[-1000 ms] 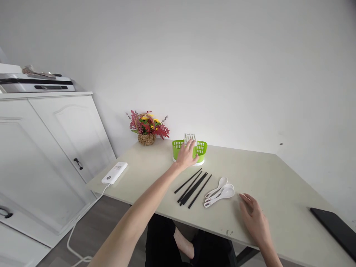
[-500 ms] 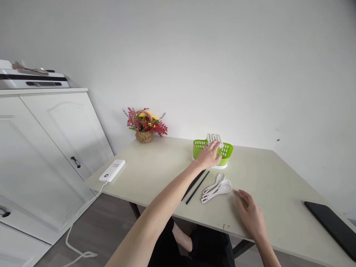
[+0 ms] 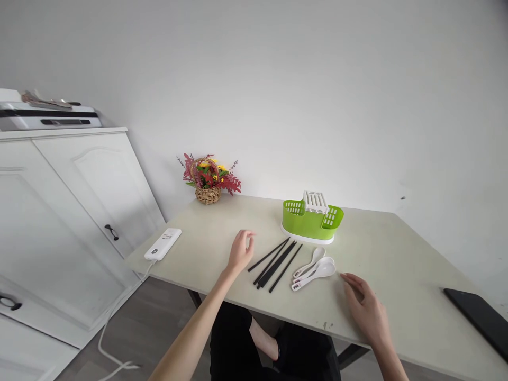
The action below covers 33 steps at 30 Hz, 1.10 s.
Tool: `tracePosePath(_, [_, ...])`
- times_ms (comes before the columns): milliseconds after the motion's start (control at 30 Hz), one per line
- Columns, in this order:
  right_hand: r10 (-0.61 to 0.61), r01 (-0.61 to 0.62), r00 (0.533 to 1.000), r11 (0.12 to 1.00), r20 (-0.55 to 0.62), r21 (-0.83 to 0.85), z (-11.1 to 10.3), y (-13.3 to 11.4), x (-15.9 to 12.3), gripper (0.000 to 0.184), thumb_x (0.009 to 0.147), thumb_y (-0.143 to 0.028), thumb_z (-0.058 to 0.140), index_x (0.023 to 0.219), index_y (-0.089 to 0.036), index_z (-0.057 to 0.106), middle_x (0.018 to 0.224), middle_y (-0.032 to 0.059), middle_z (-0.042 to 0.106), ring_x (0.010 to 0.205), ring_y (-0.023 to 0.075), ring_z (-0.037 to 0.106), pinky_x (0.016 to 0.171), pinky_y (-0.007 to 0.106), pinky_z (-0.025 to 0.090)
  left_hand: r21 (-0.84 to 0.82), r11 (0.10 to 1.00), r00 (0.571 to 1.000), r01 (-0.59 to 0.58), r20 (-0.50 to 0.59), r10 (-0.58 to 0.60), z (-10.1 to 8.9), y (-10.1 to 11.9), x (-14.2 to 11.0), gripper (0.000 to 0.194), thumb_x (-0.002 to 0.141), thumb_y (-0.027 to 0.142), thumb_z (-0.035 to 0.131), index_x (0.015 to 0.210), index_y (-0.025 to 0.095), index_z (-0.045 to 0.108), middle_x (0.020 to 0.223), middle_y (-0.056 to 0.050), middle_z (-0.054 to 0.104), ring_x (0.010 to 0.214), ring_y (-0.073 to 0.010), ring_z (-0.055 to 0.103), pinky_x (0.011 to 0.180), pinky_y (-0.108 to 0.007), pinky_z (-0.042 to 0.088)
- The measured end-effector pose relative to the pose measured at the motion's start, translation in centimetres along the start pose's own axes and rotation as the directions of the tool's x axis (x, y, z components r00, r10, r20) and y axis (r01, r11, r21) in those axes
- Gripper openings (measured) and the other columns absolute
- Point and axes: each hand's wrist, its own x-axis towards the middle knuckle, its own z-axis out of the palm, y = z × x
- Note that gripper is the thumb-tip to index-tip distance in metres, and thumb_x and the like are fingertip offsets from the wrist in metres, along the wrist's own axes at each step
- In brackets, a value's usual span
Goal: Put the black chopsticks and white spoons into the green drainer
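My left hand (image 3: 241,251) hovers over the left half of the table, left of the chopsticks, its fingers loosely bent, thumb apart and nothing in its grasp. Several black chopsticks (image 3: 278,265) lie slanted in front of a green cutlery caddy (image 3: 309,225), whose white slotted rack (image 3: 315,201) sits across the top middle. Right of the chopsticks, white spoons (image 3: 325,269) lie close together, handles toward me. Beside their bowls my right hand (image 3: 365,308) rests at the table, fingers gently curved and apart, holding nothing.
A wicker basket of artificial flowers (image 3: 208,194) stands by the wall at the back left. A white power bank (image 3: 163,243) with a cable lies at the left edge of the table (image 3: 381,238). At the far right is a black phone-like slab (image 3: 478,317). White cabinets (image 3: 95,211) stand left.
My left hand has drawn back from the caddy's rack, toward me and to the left, uncovering the caddy and more chopsticks. My right hand stays beside the spoons. The view has shifted slightly.
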Motion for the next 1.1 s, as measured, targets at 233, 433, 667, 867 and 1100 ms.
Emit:
tracePosePath(233, [-0.022, 0.022, 1.0, 0.999, -0.012, 0.045, 0.0, 0.1, 0.1, 0.046, 0.093, -0.056, 0.052, 0.126, -0.027, 0.067, 0.134, 0.0065, 0.074, 0.123, 0.0317, 0.066, 0.107, 0.046, 0.046, -0.115, 0.94, 0.941, 0.321, 0.152, -0.303, -2.5, -1.5, -5.6, 0.026, 0.102, 0.045, 0.049, 0.107, 0.025, 0.064, 0.087, -0.003, 0.072, 0.086, -0.0208, 0.072, 0.078, -0.032, 0.057])
tracePosePath(433, [0.006, -0.006, 1.0, 0.998, -0.008, 0.067, -0.1, -0.3, 0.1, 0.046, 0.091, -0.055, 0.055, 0.122, -0.025, 0.07, 0.132, 0.0086, 0.075, 0.123, 0.0332, 0.067, 0.106, 0.047, 0.046, -0.068, 0.959, 0.936, 0.276, 0.245, -0.252, -1.7, 0.3, -6.4, 0.028, 0.101, 0.049, 0.049, 0.106, 0.026, 0.066, 0.082, -0.001, 0.067, 0.075, -0.019, 0.065, 0.071, -0.03, 0.053])
tracePosePath(667, [0.008, -0.008, 1.0, 0.997, -0.006, 0.075, -0.4, -0.7, 0.0, 0.045, 0.091, -0.055, 0.054, 0.12, -0.025, 0.072, 0.132, 0.0095, 0.075, 0.123, 0.0328, 0.067, 0.104, 0.045, 0.047, -0.058, 0.962, 0.942, 0.267, 0.225, -0.248, -1.7, 0.4, -6.5, 0.029, 0.101, 0.051, 0.053, 0.105, 0.027, 0.067, 0.082, 0.0, 0.066, 0.076, -0.0185, 0.063, 0.074, -0.03, 0.053])
tracePosePath(867, [0.01, -0.01, 1.0, 0.997, 0.007, 0.071, -0.5, -0.8, -0.1, 0.045, 0.092, -0.055, 0.054, 0.119, -0.025, 0.073, 0.131, 0.0092, 0.075, 0.123, 0.0324, 0.067, 0.106, 0.046, 0.047, 0.012, 0.989, 0.965, 0.15, 0.217, -0.149, -1.4, 0.1, -6.6, 0.023, 0.098, 0.046, 0.06, 0.107, 0.026, 0.066, 0.097, -0.004, 0.069, 0.089, -0.021, 0.065, 0.09, -0.037, 0.055])
tracePosePath(1100, [0.036, -0.037, 0.999, 0.998, 0.014, 0.054, -0.7, -1.1, -0.2, 0.043, 0.091, -0.055, 0.055, 0.116, -0.026, 0.075, 0.128, 0.0079, 0.077, 0.116, 0.032, 0.069, 0.1, 0.043, 0.05, 0.048, 0.992, 0.968, 0.12, 0.217, -0.127, -1.5, 0.2, -6.7, 0.019, 0.099, 0.043, 0.06, 0.109, 0.027, 0.065, 0.099, -0.004, 0.067, 0.09, -0.021, 0.065, 0.091, -0.038, 0.056])
